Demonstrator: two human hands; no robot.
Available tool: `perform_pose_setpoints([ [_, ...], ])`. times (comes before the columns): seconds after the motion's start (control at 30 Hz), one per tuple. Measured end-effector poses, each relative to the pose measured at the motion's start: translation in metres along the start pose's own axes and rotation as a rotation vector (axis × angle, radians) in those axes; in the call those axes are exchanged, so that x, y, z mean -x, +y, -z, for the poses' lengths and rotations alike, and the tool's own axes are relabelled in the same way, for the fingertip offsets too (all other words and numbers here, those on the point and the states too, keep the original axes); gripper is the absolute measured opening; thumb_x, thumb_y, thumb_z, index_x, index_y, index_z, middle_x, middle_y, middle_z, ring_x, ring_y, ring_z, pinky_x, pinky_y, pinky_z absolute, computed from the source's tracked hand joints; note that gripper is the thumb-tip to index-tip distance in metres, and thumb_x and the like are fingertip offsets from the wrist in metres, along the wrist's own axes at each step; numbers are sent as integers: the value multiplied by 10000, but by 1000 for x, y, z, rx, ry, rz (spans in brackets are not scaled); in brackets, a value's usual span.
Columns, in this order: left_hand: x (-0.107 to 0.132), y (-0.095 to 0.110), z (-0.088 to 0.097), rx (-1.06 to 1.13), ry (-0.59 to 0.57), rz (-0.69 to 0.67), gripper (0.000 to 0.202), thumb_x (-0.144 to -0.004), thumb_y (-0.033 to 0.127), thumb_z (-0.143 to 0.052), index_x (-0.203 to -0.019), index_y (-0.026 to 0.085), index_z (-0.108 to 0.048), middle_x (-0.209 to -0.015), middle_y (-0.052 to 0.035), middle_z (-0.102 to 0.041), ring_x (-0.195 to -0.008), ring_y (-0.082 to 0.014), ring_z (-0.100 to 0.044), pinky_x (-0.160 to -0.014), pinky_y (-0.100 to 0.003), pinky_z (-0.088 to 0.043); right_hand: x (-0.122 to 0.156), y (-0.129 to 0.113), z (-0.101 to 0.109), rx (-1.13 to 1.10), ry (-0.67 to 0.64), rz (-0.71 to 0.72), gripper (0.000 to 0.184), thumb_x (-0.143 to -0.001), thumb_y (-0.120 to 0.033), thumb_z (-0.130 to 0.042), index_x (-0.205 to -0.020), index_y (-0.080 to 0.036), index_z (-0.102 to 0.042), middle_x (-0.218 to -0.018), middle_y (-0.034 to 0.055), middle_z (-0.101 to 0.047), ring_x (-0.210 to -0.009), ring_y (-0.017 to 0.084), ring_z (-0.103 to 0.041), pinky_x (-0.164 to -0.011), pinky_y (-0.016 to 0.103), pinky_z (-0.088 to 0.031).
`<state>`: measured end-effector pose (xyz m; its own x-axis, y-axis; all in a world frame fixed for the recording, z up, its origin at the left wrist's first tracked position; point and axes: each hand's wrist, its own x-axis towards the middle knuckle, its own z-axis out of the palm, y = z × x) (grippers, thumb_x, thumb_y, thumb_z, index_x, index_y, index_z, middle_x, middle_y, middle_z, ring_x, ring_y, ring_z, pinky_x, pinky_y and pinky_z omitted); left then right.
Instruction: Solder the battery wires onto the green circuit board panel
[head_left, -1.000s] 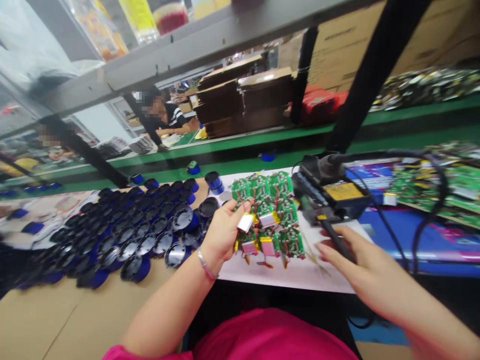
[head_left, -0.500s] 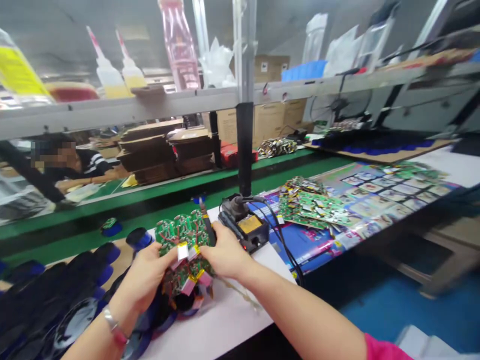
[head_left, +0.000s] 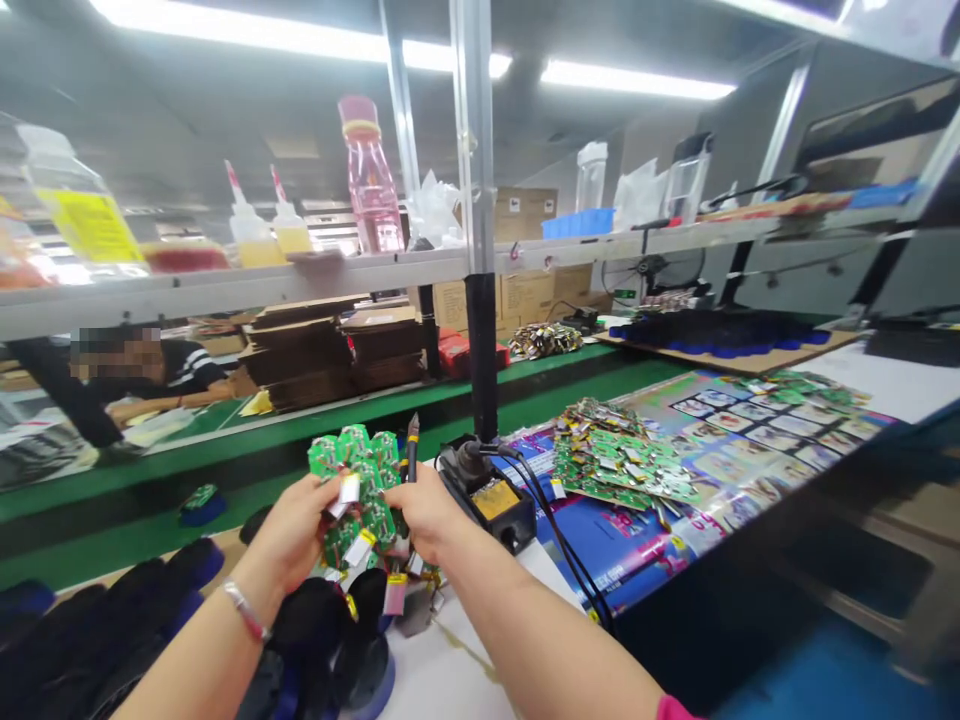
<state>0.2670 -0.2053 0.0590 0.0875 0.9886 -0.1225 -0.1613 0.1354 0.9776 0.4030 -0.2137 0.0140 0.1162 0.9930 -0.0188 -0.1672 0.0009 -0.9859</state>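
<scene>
A cluster of green circuit boards [head_left: 366, 465] with small silver battery packs [head_left: 360, 547] and thin wires is held up in front of me. My left hand [head_left: 294, 525] pinches its left side, thumb over one of the silver packs. On the right side, my right hand [head_left: 429, 510] has its thumb against the boards. Between that hand's fingers a black-handled tool [head_left: 412, 455] with a pointed metal tip stands upright; its exact kind is unclear. Black-and-blue round housings [head_left: 367, 675] lie below the boards, partly hidden by them and my left arm.
A soldering station [head_left: 491, 490] with a yellow sponge and black cables stands right of my hand. Beyond it lies a pile of circuit boards [head_left: 622, 460]. A metal post [head_left: 480, 340] and bottle shelf [head_left: 300, 275] rise ahead. A co-worker [head_left: 165, 370] sits across the green bench.
The view has tilted up, showing ceiling lights. The boards have turned more upright in my hands, with the battery packs hanging lower. Both hands keep their hold.
</scene>
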Motion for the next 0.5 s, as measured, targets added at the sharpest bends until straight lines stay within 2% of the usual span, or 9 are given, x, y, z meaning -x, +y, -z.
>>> perform_pose_setpoints([
  [0.13, -4, -8, -4, -36, -57, 20, 376, -551, 323, -814, -806, 147, -601, -667, -12, -659, -579, -160, -609, -576, -280, -507, 7, -1, 0, -119, -55, -66, 284, -947, -343, -544, -1111, -112, -533, -933, 45, -551, -770, 114, -550, -660, 253, -521],
  [0.2, -5, -11, -4, -95, -89, 7, 419, -545, 378, -818, -823, 150, -602, -702, -24, -669, -608, -176, -619, -611, -304, -509, 10, -2, 1, -136, -90, -51, 286, -945, -342, -549, -1113, -111, -539, -939, 47, -560, -781, 118, -559, -681, 266, -530],
  [0.27, -8, -13, -2, -253, -124, -41, 442, -575, 474, -778, -813, 145, -604, -710, -36, -664, -621, -184, -612, -604, -300, -484, 10, -1, 2, -115, -83, 5, 274, -929, -307, -577, -1116, -110, -545, -964, 50, -572, -818, 127, -572, -735, 292, -538],
  [0.4, -15, -14, 1, -568, -95, -152, 445, -628, 580, -667, -660, 147, -572, -613, -33, -602, -566, -177, -545, -542, -273, -386, 5, 7, 3, 24, 17, 86, 256, -882, -220, -629, -1099, -109, -552, -955, 39, -577, -820, 128, -574, -765, 307, -537],
  [0.5, -18, -8, -2, -669, -20, -231, 397, -631, 503, -691, -515, 174, -501, -494, 5, -498, -523, -159, -478, -536, -261, -313, 0, 15, 4, 128, 92, 100, 235, -873, -215, -639, -1065, -106, -559, -937, 34, -573, -816, 128, -570, -766, 310, -536],
])
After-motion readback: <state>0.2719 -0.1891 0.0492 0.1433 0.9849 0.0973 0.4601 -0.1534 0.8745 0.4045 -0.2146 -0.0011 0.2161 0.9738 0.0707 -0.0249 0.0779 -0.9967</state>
